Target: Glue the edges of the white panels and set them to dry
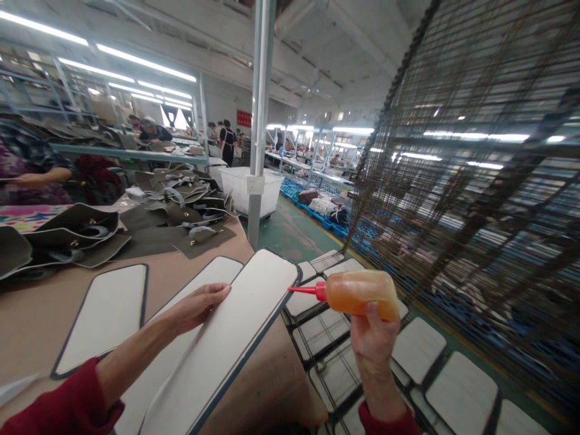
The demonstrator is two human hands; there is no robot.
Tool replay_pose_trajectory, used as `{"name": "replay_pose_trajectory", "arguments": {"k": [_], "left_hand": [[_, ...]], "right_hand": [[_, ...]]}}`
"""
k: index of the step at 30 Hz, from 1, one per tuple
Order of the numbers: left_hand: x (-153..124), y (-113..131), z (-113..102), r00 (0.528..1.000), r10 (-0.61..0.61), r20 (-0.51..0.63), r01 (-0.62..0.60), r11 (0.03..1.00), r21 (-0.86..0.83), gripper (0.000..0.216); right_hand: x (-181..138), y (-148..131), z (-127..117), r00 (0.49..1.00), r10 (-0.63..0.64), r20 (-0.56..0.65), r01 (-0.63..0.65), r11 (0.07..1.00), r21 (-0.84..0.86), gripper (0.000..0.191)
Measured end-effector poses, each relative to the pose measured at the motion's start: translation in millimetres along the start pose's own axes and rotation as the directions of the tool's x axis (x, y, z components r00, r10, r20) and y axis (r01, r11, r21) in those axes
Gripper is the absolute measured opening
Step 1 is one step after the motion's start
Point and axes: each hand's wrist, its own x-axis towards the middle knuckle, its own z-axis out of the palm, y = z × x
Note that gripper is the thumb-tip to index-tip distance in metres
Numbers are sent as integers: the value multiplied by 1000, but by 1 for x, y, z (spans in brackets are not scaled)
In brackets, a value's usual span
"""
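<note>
My left hand (203, 305) is closed on the left edge of a long white panel (244, 308) with rounded corners and a dark border, holding it tilted up from the table. In my right hand (375, 338) lies a squeeze bottle (357, 290) of amber liquid, tipped on its side. Its red nozzle (306, 290) points left, and the tip is at the panel's dark right edge near the top corner. Whether liquid is coming out is too small to tell. Under my left arm rests a second white panel (199, 279), and a third panel (106, 308) lies farther left.
Dark grey bag pieces (181, 211) pile up on the brown table (172, 261). To the right, a wire rack (453, 181) rises above several white panels (462, 386) laid out. A grey pole (259, 121) and a white bin (272, 187) stand beyond. Another person's hand (38, 179) shows at left.
</note>
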Motion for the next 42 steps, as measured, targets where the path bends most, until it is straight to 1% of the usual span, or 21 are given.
{"name": "replay_pose_trajectory", "arguments": {"k": [2, 8, 12, 18, 27, 33, 38, 42], "left_hand": [[-1, 1, 1, 1000, 9, 7, -9, 1000, -18, 40], [-3, 3, 5, 1000, 9, 12, -9, 999, -40, 42], [-4, 2, 3, 1000, 10, 17, -9, 999, -39, 41], [-5, -1, -1, 1000, 20, 6, -20, 999, -47, 39], [-7, 4, 3, 999, 22, -39, -25, 997, -71, 38], [-4, 5, 4, 998, 20, -56, -25, 995, -98, 37], [-6, 10, 8, 998, 3, -63, -9, 995, -101, 39], [-5, 13, 10, 998, 3, -65, -10, 994, -109, 38]], "right_hand": [[0, 1, 0, 1000, 6, 7, -6, 1000, 0, 39], [1, 2, 1, 997, 67, 30, -67, 998, 18, 53], [0, 2, 4, 996, 78, 32, -79, 996, 45, 51], [-2, 6, 7, 991, 94, 97, -101, 992, 75, 44], [-5, 9, 5, 973, 178, 148, -191, 979, 78, 47], [-7, 6, 12, 967, 205, 153, -224, 968, 118, 48], [-8, 4, 13, 962, 228, 147, -245, 963, 108, 47], [-9, 3, 13, 959, 234, 161, -250, 964, 89, 52]]}}
